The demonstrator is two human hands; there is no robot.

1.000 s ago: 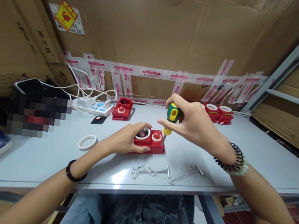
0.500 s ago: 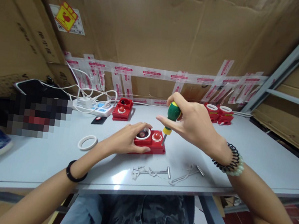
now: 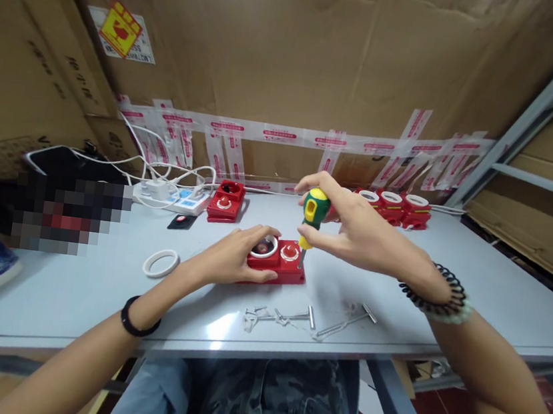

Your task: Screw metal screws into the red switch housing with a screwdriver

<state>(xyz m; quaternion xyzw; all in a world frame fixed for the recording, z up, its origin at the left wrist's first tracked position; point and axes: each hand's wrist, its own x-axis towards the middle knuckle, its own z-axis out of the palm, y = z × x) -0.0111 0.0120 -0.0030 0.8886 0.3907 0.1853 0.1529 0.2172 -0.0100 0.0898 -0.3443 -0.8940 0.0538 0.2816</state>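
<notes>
Loose metal pins before hands
</notes>
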